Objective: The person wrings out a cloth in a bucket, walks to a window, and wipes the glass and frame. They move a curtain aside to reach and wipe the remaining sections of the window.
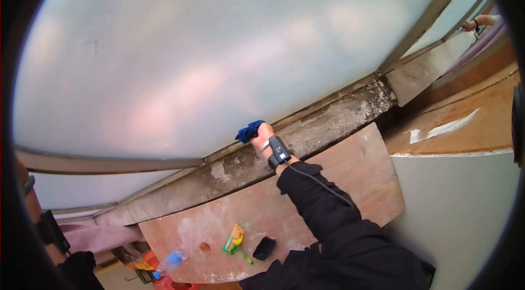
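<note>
Right-hand [261, 136] fingers clench a bunched blue cloth [250, 131] against the frosted window pane's [164, 71] lower edge, where any shift calls for clearance above the flaking sill [311, 134]; left-hand [23, 174] finger state cannot be determined.

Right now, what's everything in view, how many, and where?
Frosted panes: several, whitish, top and sides
Ledge: one, grey, below panes
Board: one, reddish, below ledge
Bottle: one, blue label, board's left
Packet: one, green and yellow, on board
Scrap: one, green, beside packet
Object: one, black, right of packet
Purple fabric: two stretches, left and upper right
Clutter: count unclear, red and orange, lower left
Wooden panel: one, brown, right
Co-worker's arm: one, bare, upper right
Cloth: one, blue, in right hand
Right hand: one, bare, centre
Left arm: one, black sleeve, left
</note>
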Available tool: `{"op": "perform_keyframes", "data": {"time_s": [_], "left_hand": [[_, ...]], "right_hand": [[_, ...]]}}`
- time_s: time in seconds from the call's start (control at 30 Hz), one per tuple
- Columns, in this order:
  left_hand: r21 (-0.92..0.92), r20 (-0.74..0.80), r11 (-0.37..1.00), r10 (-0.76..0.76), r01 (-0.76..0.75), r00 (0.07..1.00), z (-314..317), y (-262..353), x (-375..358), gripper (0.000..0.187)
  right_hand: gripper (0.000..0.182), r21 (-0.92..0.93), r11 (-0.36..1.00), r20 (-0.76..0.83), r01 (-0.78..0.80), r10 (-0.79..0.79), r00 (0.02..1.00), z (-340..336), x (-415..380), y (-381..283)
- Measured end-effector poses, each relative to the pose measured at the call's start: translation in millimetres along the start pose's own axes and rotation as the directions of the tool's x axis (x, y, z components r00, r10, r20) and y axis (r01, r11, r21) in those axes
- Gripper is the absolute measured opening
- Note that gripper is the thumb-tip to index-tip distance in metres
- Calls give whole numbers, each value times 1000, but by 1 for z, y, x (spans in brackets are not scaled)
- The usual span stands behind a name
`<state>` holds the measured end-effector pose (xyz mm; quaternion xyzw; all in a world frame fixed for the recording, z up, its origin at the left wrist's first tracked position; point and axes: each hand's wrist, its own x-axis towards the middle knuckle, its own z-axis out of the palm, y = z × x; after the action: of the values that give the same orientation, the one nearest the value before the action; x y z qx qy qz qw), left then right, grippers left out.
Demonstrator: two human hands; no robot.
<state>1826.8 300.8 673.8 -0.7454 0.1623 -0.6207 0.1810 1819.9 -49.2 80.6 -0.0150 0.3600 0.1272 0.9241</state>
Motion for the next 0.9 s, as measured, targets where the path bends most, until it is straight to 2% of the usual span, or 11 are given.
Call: {"op": "perform_keyframes", "data": {"time_s": [0.1,0.17,0.2,0.23,0.27,0.33,0.4,0.63,0.77,0.8,0.9], "left_hand": [[23,-6,1000,12,-12,1000,0,2,0,56],[32,12,999,24,-24,1000,0,-3,-1,56],[52,-6,997,62,-61,998,3,-15,-3,58],[-24,2,999,-29,29,1000,3,-2,0,60],[-3,-3,1000,-20,20,1000,2,0,0,61],[13,-19,1000,-9,9,1000,2,-1,1,64],[55,-18,998,-32,33,999,2,2,1,66],[188,-54,981,49,-39,997,2,9,6,63],[181,-55,983,48,-38,997,5,6,5,62],[153,-48,988,35,-28,998,5,4,5,61],[90,-30,996,-4,7,1000,7,7,7,60]], "right_hand": [[22,-27,997,-100,67,-69,993,7,-24,-65],[22,9,999,53,49,-49,997,-4,-33,-116],[23,-19,990,-67,143,-144,987,-3,-34,-141],[23,-55,977,-99,204,-209,973,2,-46,-167],[23,-21,979,31,205,-204,978,-1,-56,-196],[26,-100,934,-141,342,-354,925,1,-70,-251],[25,-148,908,-162,391,-412,897,3,-85,-302],[22,-296,676,-305,675,-737,604,8,-91,-417],[34,-377,569,-255,730,-822,509,26,-102,-411],[40,-387,565,-169,729,-820,546,31,-111,-402],[29,-400,497,-124,770,-862,492,26,-102,-380]]}}
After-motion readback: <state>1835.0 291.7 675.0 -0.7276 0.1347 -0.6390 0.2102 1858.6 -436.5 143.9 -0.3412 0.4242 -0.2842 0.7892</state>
